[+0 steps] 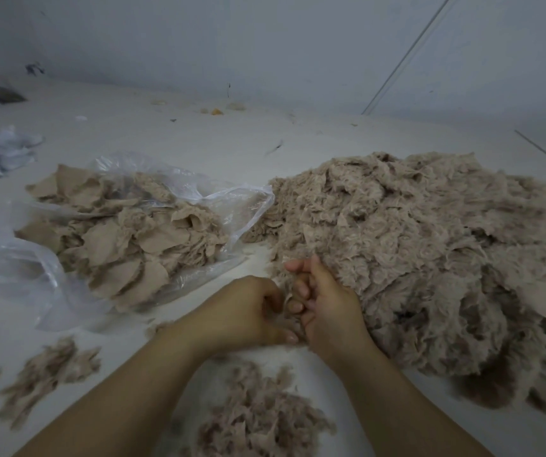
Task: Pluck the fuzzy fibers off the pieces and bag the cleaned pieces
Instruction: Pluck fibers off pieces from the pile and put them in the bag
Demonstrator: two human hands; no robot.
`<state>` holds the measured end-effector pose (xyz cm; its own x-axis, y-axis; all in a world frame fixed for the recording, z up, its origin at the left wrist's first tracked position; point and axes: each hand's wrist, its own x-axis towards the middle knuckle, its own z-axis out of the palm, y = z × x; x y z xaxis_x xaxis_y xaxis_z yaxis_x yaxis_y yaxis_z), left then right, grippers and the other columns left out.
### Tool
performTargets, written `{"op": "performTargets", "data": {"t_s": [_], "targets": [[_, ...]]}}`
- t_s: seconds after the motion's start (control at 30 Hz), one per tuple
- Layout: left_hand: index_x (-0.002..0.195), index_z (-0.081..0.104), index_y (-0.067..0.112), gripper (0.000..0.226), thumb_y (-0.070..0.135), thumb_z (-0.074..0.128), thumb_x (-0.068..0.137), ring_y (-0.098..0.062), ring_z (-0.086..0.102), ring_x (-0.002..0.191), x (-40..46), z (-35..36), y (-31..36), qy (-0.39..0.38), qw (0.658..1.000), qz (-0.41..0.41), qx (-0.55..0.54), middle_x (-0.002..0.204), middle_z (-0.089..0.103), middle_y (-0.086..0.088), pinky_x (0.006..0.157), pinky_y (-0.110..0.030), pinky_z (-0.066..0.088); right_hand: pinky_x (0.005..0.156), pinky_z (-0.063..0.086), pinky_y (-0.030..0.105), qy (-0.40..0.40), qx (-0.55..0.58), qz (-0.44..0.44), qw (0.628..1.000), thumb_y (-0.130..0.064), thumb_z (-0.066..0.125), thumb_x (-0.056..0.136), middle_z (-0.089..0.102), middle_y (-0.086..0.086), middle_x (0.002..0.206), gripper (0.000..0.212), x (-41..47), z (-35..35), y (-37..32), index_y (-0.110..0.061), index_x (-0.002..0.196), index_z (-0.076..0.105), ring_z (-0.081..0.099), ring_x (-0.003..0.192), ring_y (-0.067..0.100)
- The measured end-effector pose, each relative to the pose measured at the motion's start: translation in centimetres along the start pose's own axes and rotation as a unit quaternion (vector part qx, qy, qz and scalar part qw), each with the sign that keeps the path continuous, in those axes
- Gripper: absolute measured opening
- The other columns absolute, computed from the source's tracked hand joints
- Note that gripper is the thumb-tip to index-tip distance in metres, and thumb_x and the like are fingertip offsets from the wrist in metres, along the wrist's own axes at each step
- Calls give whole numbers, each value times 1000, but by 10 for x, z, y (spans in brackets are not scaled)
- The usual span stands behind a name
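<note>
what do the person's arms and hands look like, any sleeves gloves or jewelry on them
Both forearms come in bare from the bottom edge of the head view, with no sleeve showing anywhere along them. The left hand and the right hand wear no gloves. No ring, watch or bracelet shows on the fingers or wrists. The fingernails that show are short and unpainted.

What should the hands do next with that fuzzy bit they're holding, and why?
Probably pull the fuzz off it. The left hand and right hand both pinch one small piece at the edge of the big fuzzy pile. Loose fuzz already lies nearby, and the smoother pieces sit in the plastic bag, so bagging likely comes after.
</note>
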<state>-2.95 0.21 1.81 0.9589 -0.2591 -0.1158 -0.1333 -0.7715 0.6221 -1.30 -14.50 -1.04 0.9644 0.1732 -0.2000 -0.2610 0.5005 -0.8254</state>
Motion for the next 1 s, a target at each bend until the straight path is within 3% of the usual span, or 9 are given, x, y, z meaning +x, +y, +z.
{"op": "performTargets", "data": {"t_s": [0.07,0.13,0.27,0.37,0.47,0.57,0.67,0.83,1.0], "targets": [[70,57,25,24,33,79,74,-9,55,66,1,7,0,4,998,18,53,74,58,6,64,-34,51,41,39,21,-4,19,-6,1000,-38,46,102,41,-3,54,43,0,0,-1,-13,81,73,40,42,8],[63,53,22,26,24,73,80,-9,53,62,0,8,-3,-7,997,40,64,73,57,3,62,-34,49,42,39,20,-4,25,-11,1000,-37,43,104,42,-3,53,43,1,-1,-2,-11,84,71,41,41,7],[65,58,16,22,14,70,84,-2,46,49,-10,-11,-13,-81,996,33,13,57,54,9,49,-19,40,43,36,19,5,29,-12,1000,-38,43,104,43,-5,54,48,1,-3,-4,-17,77,76,41,43,5],[71,61,6,20,10,69,89,-9,49,48,-19,-24,-25,-72,990,-24,-117,55,56,5,48,-22,41,45,35,19,8,14,-19,1000,-38,43,104,43,-5,55,47,1,-5,-3,-19,76,76,42,45,6],[74,54,-1,20,-5,61,92,-29,60,57,-21,-25,-22,-24,951,-24,-308,65,57,-23,52,-32,47,47,38,20,3,0,-23,1000,-36,49,101,43,-4,56,39,1,-4,-1,-18,78,75,41,48,7],[70,50,1,26,-17,54,88,-31,63,53,-13,-22,-12,40,908,-8,-416,66,54,-27,48,-31,51,50,42,22,-31,-37,-42,998,-33,68,83,52,-2,62,20,-1,-5,0,-14,90,71,44,54,10],[71,52,4,25,-14,58,88,-27,57,45,-2,-21,-6,96,888,-4,-449,64,52,-25,44,-29,48,54,44,22,-92,-110,-72,987,-30,78,77,66,2,73,12,-2,-9,1,-22,86,75,51,58,9],[88,60,3,7,-2,65,88,-26,55,42,7,-15,1,145,877,23,-458,57,59,-22,44,-29,46,57,41,22,-121,-154,-76,978,-32,73,84,66,18,84,34,1,-10,1,-2,100,70,49,62,13],[80,68,5,12,4,63,90,-22,47,40,13,-11,1,134,857,9,-497,66,58,-23,43,-25,41,59,41,21,-124,-165,-62,976,-30,73,88,65,25,89,35,2,-11,0,1,103,69,49,62,10]]}}
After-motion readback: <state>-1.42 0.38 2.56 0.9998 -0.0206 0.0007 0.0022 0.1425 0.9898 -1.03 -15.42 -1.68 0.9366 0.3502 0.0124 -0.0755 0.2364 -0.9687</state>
